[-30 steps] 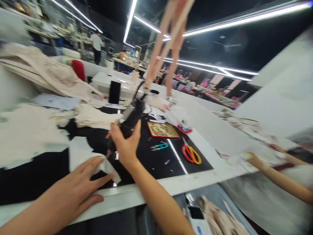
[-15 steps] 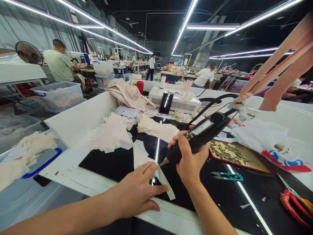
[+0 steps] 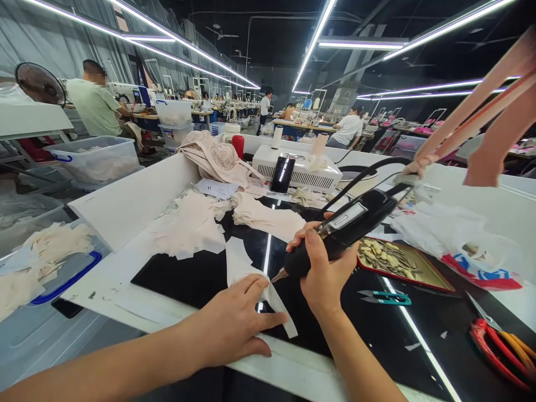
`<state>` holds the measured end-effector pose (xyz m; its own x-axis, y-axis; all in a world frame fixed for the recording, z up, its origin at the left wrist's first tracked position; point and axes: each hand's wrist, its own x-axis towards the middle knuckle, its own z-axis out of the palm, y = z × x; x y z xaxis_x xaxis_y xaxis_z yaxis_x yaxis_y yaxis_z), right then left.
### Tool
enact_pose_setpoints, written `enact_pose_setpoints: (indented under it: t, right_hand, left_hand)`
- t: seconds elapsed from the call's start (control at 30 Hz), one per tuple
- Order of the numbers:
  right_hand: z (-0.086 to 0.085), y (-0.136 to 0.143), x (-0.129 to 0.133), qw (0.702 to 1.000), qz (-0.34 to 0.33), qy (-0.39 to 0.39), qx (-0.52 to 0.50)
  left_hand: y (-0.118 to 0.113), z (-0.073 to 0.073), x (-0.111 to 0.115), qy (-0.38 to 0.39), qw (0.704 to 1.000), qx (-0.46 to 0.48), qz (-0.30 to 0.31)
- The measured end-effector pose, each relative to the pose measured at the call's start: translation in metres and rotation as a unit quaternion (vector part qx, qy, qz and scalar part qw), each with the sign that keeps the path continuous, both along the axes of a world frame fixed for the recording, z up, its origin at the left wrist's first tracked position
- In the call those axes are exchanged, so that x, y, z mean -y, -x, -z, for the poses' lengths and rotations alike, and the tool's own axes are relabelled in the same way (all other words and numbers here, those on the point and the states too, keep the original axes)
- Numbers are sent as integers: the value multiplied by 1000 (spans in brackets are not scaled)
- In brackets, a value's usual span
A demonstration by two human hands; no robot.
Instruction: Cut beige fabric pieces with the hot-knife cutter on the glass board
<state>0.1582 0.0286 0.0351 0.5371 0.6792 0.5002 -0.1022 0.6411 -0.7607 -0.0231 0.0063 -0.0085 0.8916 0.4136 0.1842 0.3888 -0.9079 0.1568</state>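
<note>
My left hand (image 3: 240, 318) lies with fingers spread on a curved white fabric piece (image 3: 238, 259), pressing it against the glossy black work surface (image 3: 171, 279). Fingers of my right hand (image 3: 324, 265) wrap round a thick black handheld tool (image 3: 355, 220) with a cable at its back end. Its narrow metal tip points down-left and is at the fabric beside my left index finger; whether it touches cannot be made out. Behind my hands lie a stack of pale fabric pieces (image 3: 268, 218) and a wider pale pile (image 3: 188, 226).
To the right are a tray of seeds (image 3: 431, 268), teal snips (image 3: 385, 297), red-handled scissors (image 3: 488, 335) and a plastic bag (image 3: 444, 223). A white vented box (image 3: 310, 173) and a phone (image 3: 282, 174) stand behind. Pink strips hang at upper right. Several people sit or stand farther back.
The view has shifted slightly, so most things appear a little further left. Both hands keep nearly the same pose, and the tool tip appears slightly nearer my left index finger.
</note>
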Motion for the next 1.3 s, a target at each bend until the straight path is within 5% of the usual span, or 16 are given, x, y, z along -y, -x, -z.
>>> enact_pose_setpoints:
  t: [1.3]
  right_hand:
    - [4, -4, 5, 1000, 9, 0, 1]
  left_hand:
    - [-1, -8, 0, -6, 1000, -10, -5]
